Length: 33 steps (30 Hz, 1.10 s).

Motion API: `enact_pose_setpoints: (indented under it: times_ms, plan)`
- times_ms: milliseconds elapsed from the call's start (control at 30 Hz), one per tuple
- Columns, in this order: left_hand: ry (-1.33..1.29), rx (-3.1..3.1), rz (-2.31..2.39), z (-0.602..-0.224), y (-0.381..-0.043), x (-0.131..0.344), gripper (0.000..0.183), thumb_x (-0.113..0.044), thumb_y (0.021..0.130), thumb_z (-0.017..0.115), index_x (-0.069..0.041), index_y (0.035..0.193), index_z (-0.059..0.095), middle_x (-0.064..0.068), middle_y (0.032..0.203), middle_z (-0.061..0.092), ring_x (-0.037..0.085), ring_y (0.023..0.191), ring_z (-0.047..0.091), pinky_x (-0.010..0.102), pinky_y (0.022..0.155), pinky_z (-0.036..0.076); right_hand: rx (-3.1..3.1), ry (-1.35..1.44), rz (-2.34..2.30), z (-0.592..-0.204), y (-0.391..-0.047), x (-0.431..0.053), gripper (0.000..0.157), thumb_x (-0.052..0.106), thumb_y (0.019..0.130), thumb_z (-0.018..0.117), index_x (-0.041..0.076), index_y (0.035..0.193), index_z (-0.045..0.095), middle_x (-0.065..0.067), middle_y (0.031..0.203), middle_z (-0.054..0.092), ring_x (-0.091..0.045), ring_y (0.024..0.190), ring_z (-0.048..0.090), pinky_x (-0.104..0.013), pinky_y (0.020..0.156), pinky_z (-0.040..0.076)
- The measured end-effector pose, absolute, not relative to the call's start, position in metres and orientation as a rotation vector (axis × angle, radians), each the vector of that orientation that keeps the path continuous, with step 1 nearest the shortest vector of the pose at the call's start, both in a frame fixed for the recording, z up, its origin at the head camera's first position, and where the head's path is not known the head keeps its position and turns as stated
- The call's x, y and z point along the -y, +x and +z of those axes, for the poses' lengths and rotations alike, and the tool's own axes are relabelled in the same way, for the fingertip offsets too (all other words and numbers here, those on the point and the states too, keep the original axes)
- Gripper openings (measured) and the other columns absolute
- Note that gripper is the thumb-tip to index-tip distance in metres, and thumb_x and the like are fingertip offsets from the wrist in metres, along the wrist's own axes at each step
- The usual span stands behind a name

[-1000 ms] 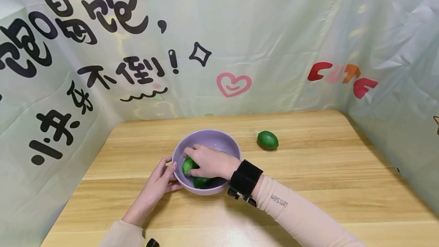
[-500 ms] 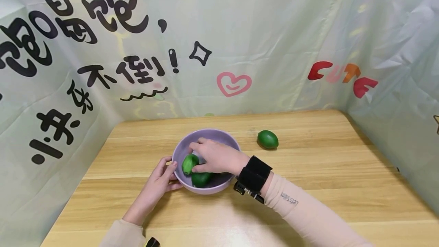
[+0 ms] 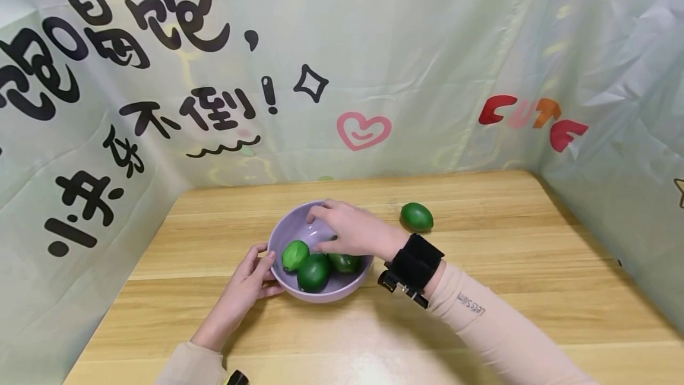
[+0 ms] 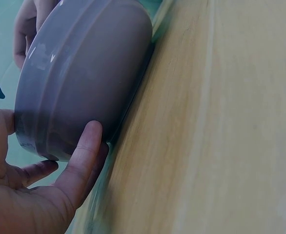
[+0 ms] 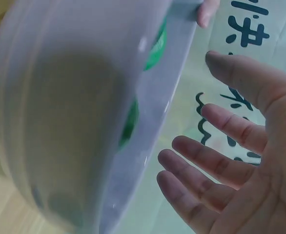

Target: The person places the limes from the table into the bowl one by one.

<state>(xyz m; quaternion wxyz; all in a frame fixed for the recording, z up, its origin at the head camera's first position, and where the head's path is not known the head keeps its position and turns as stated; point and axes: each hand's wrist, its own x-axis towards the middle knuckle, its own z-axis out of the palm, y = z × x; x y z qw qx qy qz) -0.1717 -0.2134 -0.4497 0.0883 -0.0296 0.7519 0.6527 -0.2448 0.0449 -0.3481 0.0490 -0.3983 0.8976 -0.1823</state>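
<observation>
A purple bowl (image 3: 320, 297) sits on the wooden table with three green limes in it: a lighter lime (image 3: 295, 255) at the left, a dark lime (image 3: 314, 273) at the front and another lime (image 3: 344, 263) at the right, partly under my right hand. My left hand (image 3: 248, 278) holds the bowl's left side, thumb at the rim and fingers against the outer wall, as the left wrist view shows. Over the bowl's right rim is my right hand (image 3: 355, 230); in the right wrist view its fingers (image 5: 216, 161) are spread, with nothing between them.
A single dark green lime (image 3: 417, 217) lies on the table (image 3: 507, 266) to the right of the bowl. A printed fabric backdrop (image 3: 427, 76) rises behind the table and along both sides. A small black object (image 3: 237, 378) shows by the left sleeve.
My right hand has let go of the lighter lime, leaving it at the bowl's left, and has moved up and right toward the far rim. The left hand stays on the bowl.
</observation>
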Motion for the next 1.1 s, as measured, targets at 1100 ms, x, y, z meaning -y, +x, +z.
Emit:
enact_pose_setpoints:
  times_ms: [1100]
  plan:
    - [-0.093, -2.256, 1.942, -0.45, -0.171, 0.212, 0.039, -0.028, 0.118, 0.045, -0.011, 0.153, 0.046, 0.028, 0.14, 0.058, 0.027, 0.107, 0.075, 0.036, 0.087, 0.07, -2.829, -0.951, -0.68, -0.345, -0.269, -0.125, 0.049, 0.025, 0.094, 0.085, 0.012, 0.136, 0.065, -0.018, 0.145, 0.061, -0.037, 0.135, 0.06, -0.056, 0.115, 0.055]
